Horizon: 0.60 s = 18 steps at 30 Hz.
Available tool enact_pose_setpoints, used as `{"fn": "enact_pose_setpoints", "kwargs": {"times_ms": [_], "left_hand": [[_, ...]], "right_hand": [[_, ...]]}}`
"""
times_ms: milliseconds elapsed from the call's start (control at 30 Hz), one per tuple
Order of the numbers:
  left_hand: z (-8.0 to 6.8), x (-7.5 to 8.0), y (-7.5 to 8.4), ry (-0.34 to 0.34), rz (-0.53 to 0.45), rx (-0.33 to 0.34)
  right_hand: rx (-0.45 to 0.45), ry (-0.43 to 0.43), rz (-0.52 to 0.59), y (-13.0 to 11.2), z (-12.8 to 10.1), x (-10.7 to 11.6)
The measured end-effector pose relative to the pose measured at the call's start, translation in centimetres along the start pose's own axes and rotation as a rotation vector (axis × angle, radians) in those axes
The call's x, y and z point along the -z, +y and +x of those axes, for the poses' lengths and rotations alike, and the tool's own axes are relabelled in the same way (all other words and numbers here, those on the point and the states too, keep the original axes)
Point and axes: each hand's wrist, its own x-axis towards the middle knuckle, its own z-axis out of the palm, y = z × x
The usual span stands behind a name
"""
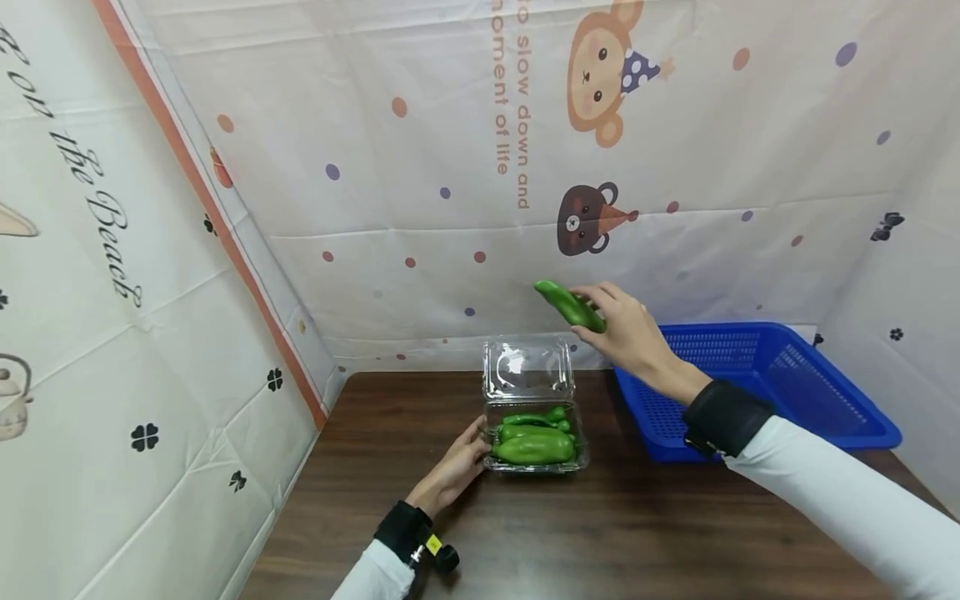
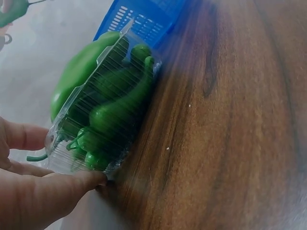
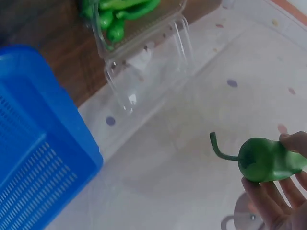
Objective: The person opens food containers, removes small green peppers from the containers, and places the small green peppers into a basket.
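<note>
My right hand (image 1: 628, 332) holds a long green pepper (image 1: 568, 306) up in the air, above and to the right of a clear plastic clamshell box (image 1: 542, 469). In the right wrist view the pepper's curved stem (image 3: 221, 152) points away from the fingers. My left hand (image 1: 455, 468) grips the left end of the box, with thumb and fingers on its wall in the left wrist view. Several green peppers (image 1: 534, 449) of different sizes lie inside the box. Its hinged lid (image 1: 527, 372) stands raised at the back.
A blue plastic basket (image 1: 840, 442) with perforated walls stands on the right of the dark wooden table (image 1: 405, 408), beneath my right forearm. Behind the table hangs a white printed cloth (image 1: 420, 183), and more cloth covers both sides.
</note>
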Motion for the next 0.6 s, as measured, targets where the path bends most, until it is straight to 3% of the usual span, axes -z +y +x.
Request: {"fn": "enact_pose_setpoints", "kwargs": {"times_ms": [300,600], "left_hand": [[0.0,0.1,-0.3,-0.027,-0.008,-0.012],[0.0,0.4,-0.3,-0.013,0.008,-0.003]], "right_hand": [[-0.051,0.141,0.067,2.0,0.2,2.3],[-0.099,0.244,0.029,4.6,-0.4,3.6]]}}
